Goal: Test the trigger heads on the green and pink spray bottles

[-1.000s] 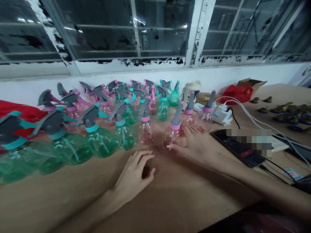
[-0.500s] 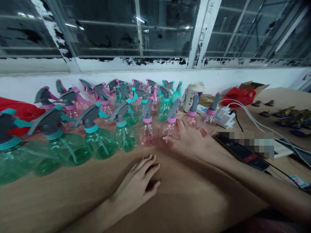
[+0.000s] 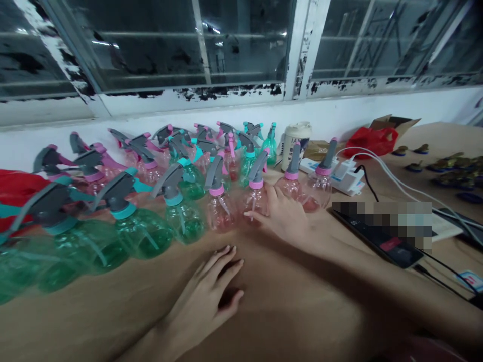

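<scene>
A clear pink spray bottle (image 3: 253, 202) with a pink collar and grey trigger head stands upright on the table. My right hand (image 3: 286, 213) is closed round its right side, the thumb across its front and the other fingers partly hidden behind. My left hand (image 3: 211, 286) rests on the tabletop, palm down, with its fingers apart and nothing in them. Another pink spray bottle (image 3: 220, 211) stands just left of the held one, and a green spray bottle (image 3: 184, 221) comes after it. Right of my right hand are two more pink spray bottles, one partly covered (image 3: 319, 190).
Several green and pink spray bottles crowd the left and back. A paper cup (image 3: 295, 143), a white power strip (image 3: 347, 181) with cables, and a red bag (image 3: 372, 141) stand at the back right. A phone (image 3: 377, 236) lies on the right, with metal parts (image 3: 460, 168) beyond.
The view has shifted slightly, so the bottles at left appear further left and lower. My right hand stays at the same pink spray bottle; my left hand keeps its pose.
</scene>
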Available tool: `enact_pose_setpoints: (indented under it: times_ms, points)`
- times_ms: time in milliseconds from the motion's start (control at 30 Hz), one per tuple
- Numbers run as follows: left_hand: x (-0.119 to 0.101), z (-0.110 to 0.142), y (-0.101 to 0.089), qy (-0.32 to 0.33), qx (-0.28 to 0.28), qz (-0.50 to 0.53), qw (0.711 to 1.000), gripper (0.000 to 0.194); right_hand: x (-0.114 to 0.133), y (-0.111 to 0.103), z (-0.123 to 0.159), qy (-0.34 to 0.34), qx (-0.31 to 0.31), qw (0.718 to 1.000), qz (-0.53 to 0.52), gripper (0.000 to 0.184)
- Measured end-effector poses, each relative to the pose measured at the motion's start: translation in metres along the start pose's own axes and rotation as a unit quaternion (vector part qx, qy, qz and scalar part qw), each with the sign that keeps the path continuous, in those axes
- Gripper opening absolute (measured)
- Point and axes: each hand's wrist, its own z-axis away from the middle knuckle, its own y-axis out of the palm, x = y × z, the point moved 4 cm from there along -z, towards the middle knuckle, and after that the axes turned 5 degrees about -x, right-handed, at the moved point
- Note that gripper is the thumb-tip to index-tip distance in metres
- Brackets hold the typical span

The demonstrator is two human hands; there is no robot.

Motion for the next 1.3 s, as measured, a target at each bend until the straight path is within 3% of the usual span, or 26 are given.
enact_pose_setpoints:
  times_ms: [233,367,467,567,733,833,967,1300]
  points:
    - [-0.004,-0.009,0.001,-0.006,-0.001,0.002,1.0,0.044,-0.014,-0.025,0.014,-0.028,-0.045,0.998,-0.023,0.069]
    - [-0.01,-0.019,0.005,-0.013,-0.002,0.021,1.0,0.045,-0.046,-0.049,0.019,-0.01,-0.084,0.994,-0.07,0.056]
    - [-0.018,-0.031,0.011,-0.01,0.003,0.041,0.999,0.045,-0.073,-0.056,0.016,0.007,-0.1,0.994,-0.053,0.044]
    - [-0.029,-0.045,0.017,0.013,0.009,0.062,0.998,0.044,-0.089,-0.049,0.008,0.018,-0.085,0.996,-0.029,0.04]
    - [-0.048,-0.062,0.024,0.048,0.009,0.085,0.995,0.042,-0.091,-0.027,-0.007,0.024,-0.045,0.997,-0.055,0.062]
    - [-0.051,-0.065,0.025,0.049,0.017,0.085,0.995,0.042,-0.088,-0.019,-0.013,0.035,-0.017,0.997,-0.062,0.066]
    - [-0.049,-0.066,0.025,0.045,0.009,0.091,0.995,0.042,-0.087,-0.018,-0.014,0.052,0.01,0.997,-0.052,0.064]
    - [-0.049,-0.064,0.025,0.039,0.024,0.089,0.995,0.04,-0.082,-0.018,-0.012,0.047,-0.002,0.999,-0.013,0.069]
